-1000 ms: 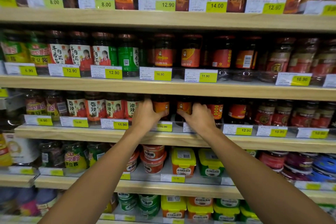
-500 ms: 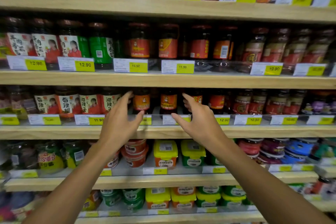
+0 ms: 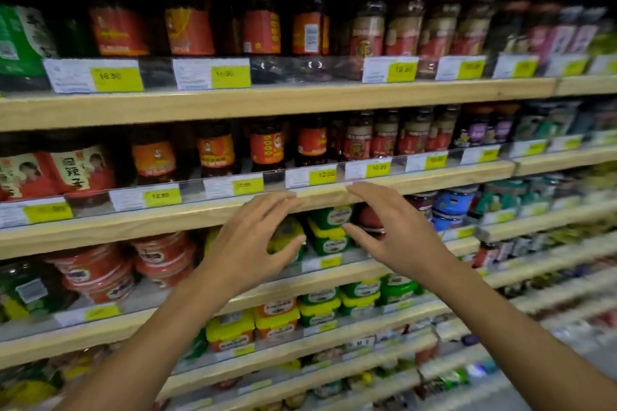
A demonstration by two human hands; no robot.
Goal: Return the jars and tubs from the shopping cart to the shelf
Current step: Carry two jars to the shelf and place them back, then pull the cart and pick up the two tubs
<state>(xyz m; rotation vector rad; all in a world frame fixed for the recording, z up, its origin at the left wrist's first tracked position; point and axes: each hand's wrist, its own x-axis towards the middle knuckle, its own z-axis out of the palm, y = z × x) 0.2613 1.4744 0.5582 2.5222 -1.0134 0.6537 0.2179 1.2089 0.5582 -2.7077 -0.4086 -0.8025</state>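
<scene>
Shelves of jars (image 3: 213,152) sit above my left hand (image 3: 248,248) and right hand (image 3: 392,237), both spread wide, empty.

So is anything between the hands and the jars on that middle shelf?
Only the clear price-tag rail along the shelf edge, in front of the jars. Left hand and right hand hang open and empty below it.

left hand (image 3: 248,248) open, right hand (image 3: 394,237) open, empty

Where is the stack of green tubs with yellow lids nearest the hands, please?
In the head view, the green tubs sit mid-frame on the shelf under the jar row, between the open left hand and right hand.
</scene>
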